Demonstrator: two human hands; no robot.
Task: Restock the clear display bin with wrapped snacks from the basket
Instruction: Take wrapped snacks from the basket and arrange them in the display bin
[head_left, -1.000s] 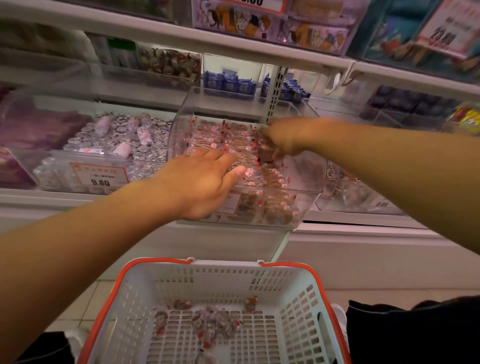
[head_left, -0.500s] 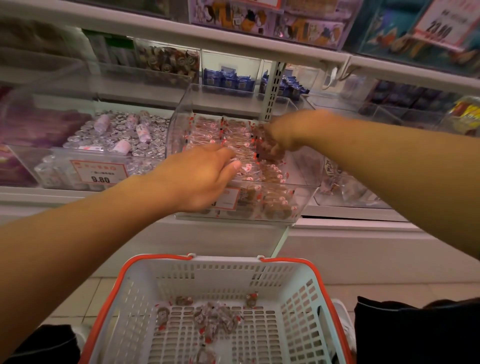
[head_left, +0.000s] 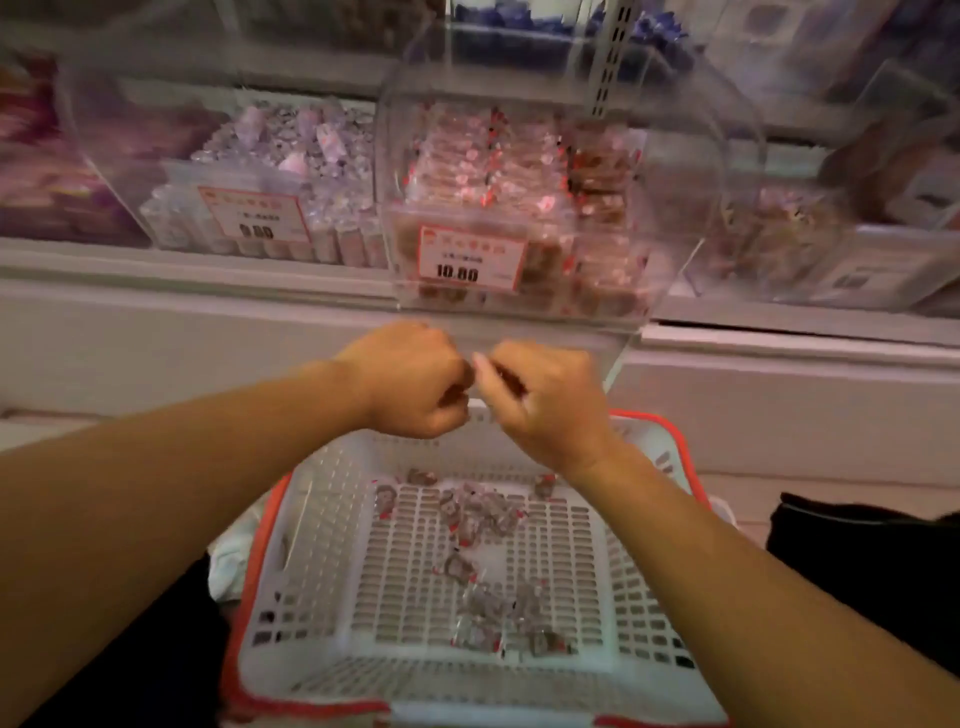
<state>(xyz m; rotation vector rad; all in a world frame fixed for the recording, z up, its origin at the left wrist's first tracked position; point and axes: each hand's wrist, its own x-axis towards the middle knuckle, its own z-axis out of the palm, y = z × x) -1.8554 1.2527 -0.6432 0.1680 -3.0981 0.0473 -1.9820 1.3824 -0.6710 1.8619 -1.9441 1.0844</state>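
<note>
Above the white, red-rimmed plastic basket (head_left: 332, 525), the left hand (head_left: 410, 382) was curled, contents unclear; the right hand (head_left: 545, 400) seemingly pinched something. The small clear-wrapped snacks (head_left: 483, 512) looked light, crinkly and slippery, best pinched at twisted ends.

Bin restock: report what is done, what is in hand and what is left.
Done: the bin behind the 10.00 tag already holds rows of wrapped snacks. In hand: both hands are over the basket's far edge with fingers curled; the right hand seems to pinch something, too blurred to name, and the left hand shows nothing. Left: a scatter of snacks lies on the basket floor.
</note>
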